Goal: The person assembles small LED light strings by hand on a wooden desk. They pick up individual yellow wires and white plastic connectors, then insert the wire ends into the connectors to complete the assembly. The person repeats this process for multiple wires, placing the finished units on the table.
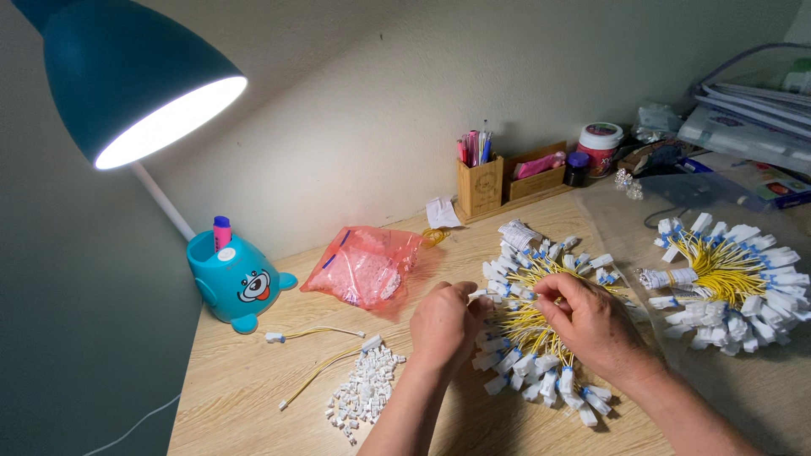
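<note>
The tabletop [253, 397] carries a teal lamp [127, 76] at far left. Two bundles of yellow wires with white plugs lie at right: one bundle [541, 338] sits under both hands, a second bundle [731, 283] further right. A pink bag [363, 266] lies beyond the left hand [443, 325], whose fingers pinch a white plug [478, 294]. The right hand [591, 325] rests on the near bundle, fingers curled on its wires. Loose plugs [363, 393] are piled near left.
</note>
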